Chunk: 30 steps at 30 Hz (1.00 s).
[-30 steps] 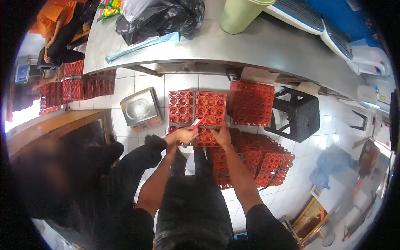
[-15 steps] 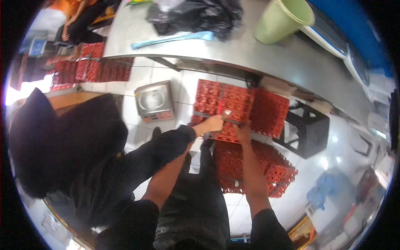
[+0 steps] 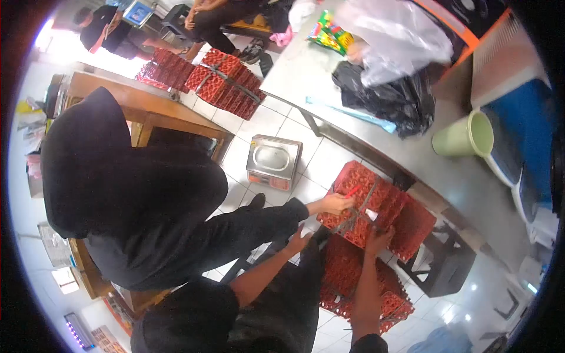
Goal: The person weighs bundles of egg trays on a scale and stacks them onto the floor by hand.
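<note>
A strapped stack of red egg trays stands in front of me, with a white slip on it. My right hand is closed on the near right edge of this stack. Left of the stack, my left hand is closed around something small and whitish that I cannot make out. A co-worker's hand reaches over the top of the stack, holding a thin red pen-like object. More red trays lie lower, by my right forearm.
A digital scale sits on the tiled floor. The metal table bears black bag and green bin. A black stool stands right of the trays. The co-worker is close on my left. Other tray stacks stand farther back.
The view has turned left, so things sit farther right. The co-worker's hand now shows a red object over the trays. My left hand has come into view, away from the stack.
</note>
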Each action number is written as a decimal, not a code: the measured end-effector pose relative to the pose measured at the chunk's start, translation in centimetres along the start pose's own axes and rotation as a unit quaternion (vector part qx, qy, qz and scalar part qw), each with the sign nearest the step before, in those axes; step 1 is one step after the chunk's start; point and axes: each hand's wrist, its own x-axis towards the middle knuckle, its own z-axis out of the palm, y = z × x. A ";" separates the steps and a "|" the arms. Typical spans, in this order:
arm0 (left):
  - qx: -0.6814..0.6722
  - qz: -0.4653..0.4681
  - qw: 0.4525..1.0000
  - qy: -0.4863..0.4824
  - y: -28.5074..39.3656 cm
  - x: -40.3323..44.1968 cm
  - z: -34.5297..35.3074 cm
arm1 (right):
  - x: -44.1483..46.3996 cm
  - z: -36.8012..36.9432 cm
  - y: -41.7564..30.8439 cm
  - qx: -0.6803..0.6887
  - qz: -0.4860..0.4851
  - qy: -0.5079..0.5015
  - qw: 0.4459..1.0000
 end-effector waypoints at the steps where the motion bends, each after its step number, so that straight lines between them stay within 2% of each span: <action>1: -0.061 -0.038 0.997 0.032 -1.7 -4.1 -0.7 | -0.4 0.5 0.4 -0.077 -0.079 0.065 0.992; 2: -0.067 -0.056 0.994 0.063 -2.8 -7.3 -1.0 | -0.7 0.3 -0.9 -0.071 -0.092 0.064 0.991; 4: -0.112 -0.075 0.986 0.096 -4.3 -11.7 -1.0 | -1.9 0.4 -4.9 -0.031 -0.192 0.062 0.979; 5: -0.194 -0.114 0.972 0.069 -1.4 -13.5 -2.6 | -2.6 0.8 -7.5 -0.025 -0.206 0.061 0.976; 6: -0.217 -0.146 0.963 0.061 3.8 -15.5 -5.3 | -3.3 1.2 -10.1 -0.003 -0.228 0.030 0.973; 7: -0.191 -0.144 0.968 0.071 2.3 -16.4 -4.7 | -3.9 1.3 -12.1 0.015 -0.248 -0.005 0.969; 8: -0.215 -0.179 0.959 0.040 1.0 -17.1 -4.1 | -4.2 1.7 -13.5 0.020 -0.260 -0.011 0.965; 10: -0.184 -0.163 0.969 0.031 3.0 -17.4 -4.8 | -6.0 3.8 -17.5 0.153 -0.220 -0.213 0.940; 11: -0.183 -0.160 0.969 0.050 4.7 -17.5 -6.2 | -7.0 4.5 -19.5 0.102 -0.265 -0.195 0.939; 12: -0.192 -0.143 0.967 0.091 6.4 -16.4 -7.4 | -7.6 5.3 -21.5 0.109 -0.290 -0.197 0.930; 14: -0.208 -0.109 0.960 0.151 8.8 -13.2 -10.9 | -8.7 7.0 -24.0 0.150 -0.194 -0.317 0.916; 16: -0.202 -0.034 0.940 0.273 10.2 -10.3 -17.4 | -9.0 12.2 -23.2 0.260 -0.167 -0.337 0.889; 18: -0.202 0.010 0.908 0.368 14.9 -9.9 -29.0 | -10.1 10.9 -26.9 0.259 -0.169 -0.353 0.883; 19: -0.267 0.021 0.860 0.434 18.0 -10.9 -34.8 | -10.0 10.2 -29.1 0.258 -0.157 -0.360 0.883; 20: -0.193 0.077 0.810 0.549 20.4 -11.4 -41.3 | -9.8 10.0 -31.1 0.260 -0.177 -0.361 0.878; 21: -0.232 0.071 0.762 0.601 24.1 -13.8 -47.8 | -9.8 9.6 -32.6 0.253 -0.184 -0.369 0.875; 22: -0.042 0.130 0.694 0.707 22.1 -14.0 -54.1 | -9.6 9.1 -33.6 0.243 -0.186 -0.378 0.874; 23: -0.104 0.131 0.668 0.725 24.8 -17.1 -59.6 | -9.0 9.6 -33.9 0.242 -0.197 -0.380 0.871; 24: -0.057 0.147 0.599 0.785 23.6 -17.8 -65.4 | -8.0 10.9 -34.4 0.214 -0.188 -0.410 0.867; 25: -0.020 0.174 0.545 0.820 25.7 -20.3 -70.2 | -6.9 12.6 -35.5 0.187 -0.178 -0.437 0.862; 26: 0.056 0.155 0.520 0.838 28.3 -23.5 -73.8 | -5.7 14.7 -36.6 0.188 -0.187 -0.436 0.860; 28: 0.264 0.055 0.407 0.873 27.0 -25.6 -81.9 | -3.5 18.4 -39.1 0.212 -0.141 -0.462 0.850; 29: 0.300 -0.009 0.420 0.856 25.6 -26.6 -85.3 | -3.2 18.0 -43.2 0.114 -0.248 -0.417 0.867; 30: 0.335 -0.075 0.438 0.831 25.5 -27.1 -87.4 | -2.5 19.1 -46.4 0.085 -0.226 -0.447 0.861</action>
